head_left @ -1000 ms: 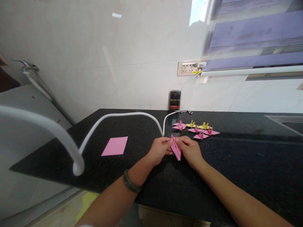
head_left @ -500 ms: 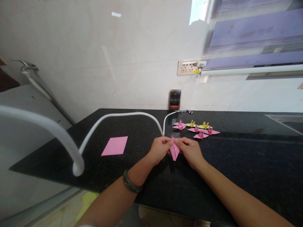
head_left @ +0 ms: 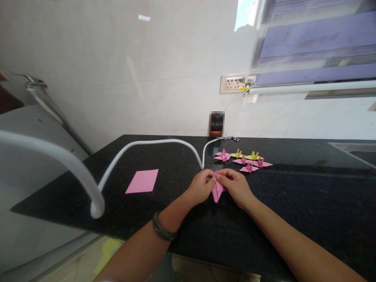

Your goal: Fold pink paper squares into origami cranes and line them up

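Note:
Between my hands, above the dark countertop, is a piece of folded pink paper, narrow and diamond-shaped with one point toward me. My left hand pinches its left side near the top, thumb on the front. From the other side my right hand grips it the same way, and both thumbs almost meet at its upper part. Fingers behind the paper are partly hidden. Just beyond my right hand stand several folded paper cranes, among them a pink crane and a yellow crane.
A flat pink paper sheet lies to the left. A bent white flexible tube arches over the counter's left part. At the wall leans a dark phone-like object, blurred out, below a socket panel. A sink edge shows at right.
My hands have shifted slightly on the folded pink paper, and its lower tip sits a little nearer to me. The cranes and the flat sheet have stayed put.

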Demonstrator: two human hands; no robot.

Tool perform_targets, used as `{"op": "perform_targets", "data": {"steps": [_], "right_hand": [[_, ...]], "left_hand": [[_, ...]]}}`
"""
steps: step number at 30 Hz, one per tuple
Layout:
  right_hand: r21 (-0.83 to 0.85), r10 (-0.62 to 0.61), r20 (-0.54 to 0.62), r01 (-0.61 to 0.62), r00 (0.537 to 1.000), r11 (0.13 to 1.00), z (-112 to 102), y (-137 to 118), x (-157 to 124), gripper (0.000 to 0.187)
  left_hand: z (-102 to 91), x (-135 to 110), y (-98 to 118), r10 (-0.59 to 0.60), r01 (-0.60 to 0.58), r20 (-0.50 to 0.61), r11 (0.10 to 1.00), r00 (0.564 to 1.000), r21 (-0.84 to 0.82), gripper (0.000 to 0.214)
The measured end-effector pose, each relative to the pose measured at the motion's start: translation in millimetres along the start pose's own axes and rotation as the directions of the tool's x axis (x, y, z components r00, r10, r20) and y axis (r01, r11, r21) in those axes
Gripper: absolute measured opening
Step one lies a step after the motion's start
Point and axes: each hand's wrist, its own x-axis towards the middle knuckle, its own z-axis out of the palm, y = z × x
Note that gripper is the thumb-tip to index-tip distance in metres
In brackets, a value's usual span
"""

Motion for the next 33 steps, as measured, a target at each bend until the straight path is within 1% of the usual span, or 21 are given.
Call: {"op": "perform_targets", "data": {"steps": [5,9,13,25,29,31,33], "right_hand": [[-0.020,-0.011,-0.011,0.011,1.000,1.000,0.4,-0.3,-0.2,0.025],[-0.017,-0.002,0.033,0.002,0.999,1.000,0.1,-1.2,-0.5,0.025],[-0.020,0.017,0.065,-0.016,0.998,1.000,-0.6,-1.1,0.0,0.026],[-0.005,0.021,0.078,-0.021,0.997,1.000,-3.2,2.1,1.5,0.025],[-0.058,0.015,0.068,-0.011,0.998,0.998,-5.6,2.1,2.9,0.027],[-0.127,-0.017,0.054,0.024,0.998,0.992,-7.5,2.5,4.2,0.028],[-0.232,-0.073,0.039,0.080,0.997,0.969,-9.1,3.8,5.7,0.026]], "left_hand": [[-0.8,0.2,-1.2,-0.004,0.005,-0.019,0.999,1.000,0.051,0.020],[-2.9,0.8,-1.3,-0.002,0.001,0.011,0.996,1.000,0.086,0.018],[-4.2,0.9,-0.6,-0.027,0.022,0.041,0.992,0.999,0.124,0.016],[-3.5,1.3,-3.0,-0.015,0.006,0.061,0.989,0.998,0.148,0.018],[-2.1,1.8,-4.5,-0.025,0.018,0.056,0.990,0.998,0.139,0.020],[-2.1,1.6,-3.7,-0.014,0.008,0.034,0.986,0.999,0.164,0.020],[-2.8,1.0,-1.5,0.038,-0.038,0.003,0.971,0.999,0.237,0.020]]}}
